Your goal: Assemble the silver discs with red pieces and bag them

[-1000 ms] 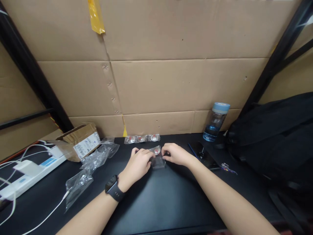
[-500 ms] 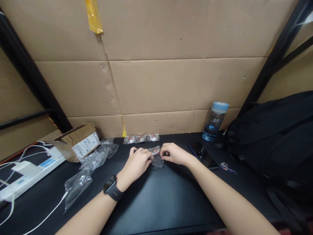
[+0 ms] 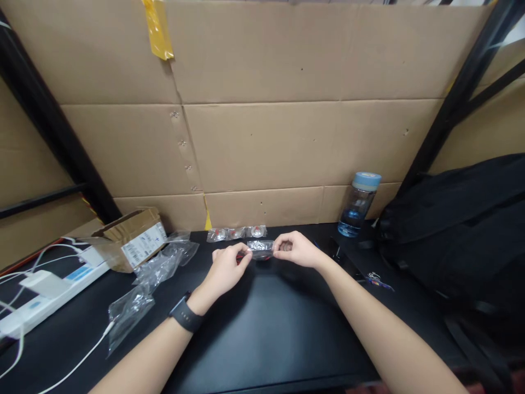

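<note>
A small clear plastic bag (image 3: 261, 248) is stretched sideways between my two hands, just above the black tabletop. My left hand (image 3: 228, 266) pinches its left end between thumb and fingers, and a bit of red shows by the fingertips. At the right end, my right hand (image 3: 297, 249) grips the bag with curled fingers. What lies inside the bag is hard to make out. Behind the hands, three small clear packets (image 3: 237, 233) lie in a row by the cardboard wall, each with a round silvery item and a red mark.
On the left are an opened cardboard box (image 3: 143, 243), crumpled clear plastic (image 3: 158, 268) and a white power strip (image 3: 61, 298) with cables. On the right stand a blue-lidded bottle (image 3: 357, 205) and a black backpack (image 3: 459, 235); a dark phone (image 3: 346, 262) and keys (image 3: 375, 279) lie nearer.
Both hands have lifted the bag from the tabletop and tilted it. My left hand has moved slightly left, and my right hand slightly up and right, so they are farther apart.
</note>
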Demonstrator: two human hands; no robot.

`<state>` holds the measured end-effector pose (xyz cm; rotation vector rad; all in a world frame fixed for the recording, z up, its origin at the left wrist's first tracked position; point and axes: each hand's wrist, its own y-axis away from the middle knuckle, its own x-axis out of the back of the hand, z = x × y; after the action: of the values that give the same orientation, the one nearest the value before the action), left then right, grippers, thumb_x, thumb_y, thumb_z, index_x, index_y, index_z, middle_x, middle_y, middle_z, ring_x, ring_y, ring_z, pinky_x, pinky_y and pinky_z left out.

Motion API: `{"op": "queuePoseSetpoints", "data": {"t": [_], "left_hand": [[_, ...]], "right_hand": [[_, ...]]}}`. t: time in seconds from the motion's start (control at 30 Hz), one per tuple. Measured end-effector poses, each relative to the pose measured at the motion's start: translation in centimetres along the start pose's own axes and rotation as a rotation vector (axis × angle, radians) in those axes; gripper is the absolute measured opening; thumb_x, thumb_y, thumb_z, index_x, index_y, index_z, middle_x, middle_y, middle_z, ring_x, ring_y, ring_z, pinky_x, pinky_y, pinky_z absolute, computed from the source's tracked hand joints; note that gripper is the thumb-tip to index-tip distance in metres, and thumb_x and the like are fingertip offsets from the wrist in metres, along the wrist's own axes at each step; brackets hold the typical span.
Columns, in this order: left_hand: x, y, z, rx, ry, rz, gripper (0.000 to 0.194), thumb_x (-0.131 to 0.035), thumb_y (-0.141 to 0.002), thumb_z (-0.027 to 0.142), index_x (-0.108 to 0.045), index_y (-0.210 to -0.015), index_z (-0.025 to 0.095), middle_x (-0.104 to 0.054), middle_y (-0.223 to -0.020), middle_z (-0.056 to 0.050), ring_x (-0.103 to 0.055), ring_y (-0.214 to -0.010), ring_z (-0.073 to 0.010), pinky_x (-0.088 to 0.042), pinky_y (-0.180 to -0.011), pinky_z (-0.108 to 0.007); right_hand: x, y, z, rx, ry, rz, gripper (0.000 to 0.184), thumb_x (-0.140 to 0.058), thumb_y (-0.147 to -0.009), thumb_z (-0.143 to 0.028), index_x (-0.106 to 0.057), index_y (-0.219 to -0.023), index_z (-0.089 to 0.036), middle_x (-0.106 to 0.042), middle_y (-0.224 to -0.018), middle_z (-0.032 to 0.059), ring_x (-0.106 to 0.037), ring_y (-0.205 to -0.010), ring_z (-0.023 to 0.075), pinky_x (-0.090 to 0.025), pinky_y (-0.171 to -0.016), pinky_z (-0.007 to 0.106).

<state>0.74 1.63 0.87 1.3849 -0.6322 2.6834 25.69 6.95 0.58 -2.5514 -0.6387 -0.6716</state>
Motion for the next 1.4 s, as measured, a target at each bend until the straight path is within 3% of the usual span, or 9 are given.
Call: {"op": "queuePoseSetpoints", "data": {"t": [0.13,0.37,0.47,0.53,0.63,0.73,0.9,1.1,1.4], "left_hand": [[0.1,-0.2,-0.2,0.011,0.141,-0.012,0.017,-0.053,-0.094,0.036,-0.066,-0.091,0.025,-0.077,-0.093,0.001,-0.07,-0.088,-0.0192,-0.044,-0.086,-0.029],[-0.5,0.0,-0.2,0.063,0.179,-0.044,0.013,-0.052,-0.093,0.032,-0.055,-0.104,0.026,-0.077,-0.085,0.005,-0.069,-0.074,-0.0168,-0.044,-0.088,-0.032],[-0.9,0.2,-0.1,0.083,0.159,-0.036,0.034,-0.052,-0.091,0.025,-0.042,-0.123,0.027,-0.075,-0.081,0.008,-0.065,-0.066,-0.0154,-0.043,-0.089,-0.034],[-1.3,0.2,-0.1,0.056,0.132,-0.03,0.041,-0.05,-0.091,0.022,-0.037,-0.13,0.027,-0.074,-0.083,0.007,-0.066,-0.069,-0.0158,-0.041,-0.092,-0.037],[-1.7,0.4,-0.2,0.005,0.007,0.036,0.036,-0.044,-0.093,0.018,-0.044,-0.128,0.028,-0.071,-0.093,0.003,-0.067,-0.088,-0.0186,-0.037,-0.095,-0.041],[-1.8,0.6,-0.1,-0.079,-0.103,0.067,0.034,-0.041,-0.098,0.019,-0.053,-0.127,0.031,-0.066,-0.116,-0.003,-0.062,-0.112,-0.0222,-0.036,-0.096,-0.042],[-2.1,1.2,-0.2,-0.33,-0.174,-0.1,0.034,-0.04,-0.105,0.036,-0.057,-0.134,0.034,-0.057,-0.141,-0.005,-0.052,-0.129,-0.0251,-0.036,-0.102,-0.041],[-3.1,1.3,-0.7,-0.353,-0.202,-0.149,0.036,-0.037,-0.106,0.035,-0.056,-0.136,0.034,-0.062,-0.137,-0.005,-0.047,-0.132,-0.0277,-0.035,-0.104,-0.045],[-3.0,1.2,-0.7,-0.331,-0.259,-0.16,0.037,-0.038,-0.104,0.026,-0.058,-0.134,0.034,-0.065,-0.121,-0.006,-0.048,-0.12,-0.0274,-0.037,-0.096,-0.045]], "right_hand": [[-0.3,0.0,-0.3,-0.026,-0.23,-0.018,0.022,-0.076,-0.078,-0.036,-0.069,-0.081,-0.016,-0.072,-0.08,0.0043,-0.065,-0.073,0.0167,-0.05,-0.072,0.028],[-0.5,-0.1,0.0,-0.17,-0.222,0.065,0.019,-0.074,-0.074,-0.024,-0.061,-0.087,-0.018,-0.071,-0.066,0.0008,-0.06,-0.058,0.0128,-0.044,-0.058,0.022],[-0.7,-0.1,0.4,-0.2,-0.241,0.105,0.038,-0.071,-0.071,-0.018,-0.053,-0.105,-0.022,-0.07,-0.063,-0.004,-0.056,-0.052,0.0117,-0.041,-0.053,0.02],[-1.0,-0.1,0.6,-0.216,-0.191,0.092,0.038,-0.069,-0.073,-0.019,-0.054,-0.107,-0.022,-0.07,-0.062,-0.0044,-0.054,-0.049,0.0111,-0.039,-0.049,0.019],[-1.2,-0.1,0.7,-0.219,-0.023,0.027,0.019,-0.063,-0.075,-0.018,-0.067,-0.094,-0.02,-0.072,-0.063,-0.0015,-0.057,-0.05,0.0115,-0.04,-0.05,0.02],[-1.5,-0.1,0.6,-0.213,0.126,-0.033,0.021,-0.062,-0.075,-0.016,-0.077,-0.089,-0.02,-0.074,-0.066,0.0003,-0.065,-0.059,0.0137,-0.045,-0.057,0.021],[-1.9,0.2,0.1,-0.193,0.269,-0.039,0.026,-0.062,-0.074,-0.015,-0.08,-0.091,-0.022,-0.075,-0.067,-0.0001,-0.07,-0.064,0.0155,-0.047,-0.062,0.022],[-2.1,0.2,-0.7,-0.208,0.279,-0.011,0.024,-0.068,-0.076,-0.023,-0.075,-0.099,-0.022,-0.075,-0.068,-0.0008,-0.071,-0.065,0.0163,-0.048,-0.064,0.022],[-2.2,0.5,-1.1,-0.192,0.391,-0.043,0.024,-0.068,-0.076,-0.02,-0.076,-0.099,-0.023,-0.073,-0.069,-0.0024,-0.067,-0.066,0.0145,-0.043,-0.068,0.022]]}}
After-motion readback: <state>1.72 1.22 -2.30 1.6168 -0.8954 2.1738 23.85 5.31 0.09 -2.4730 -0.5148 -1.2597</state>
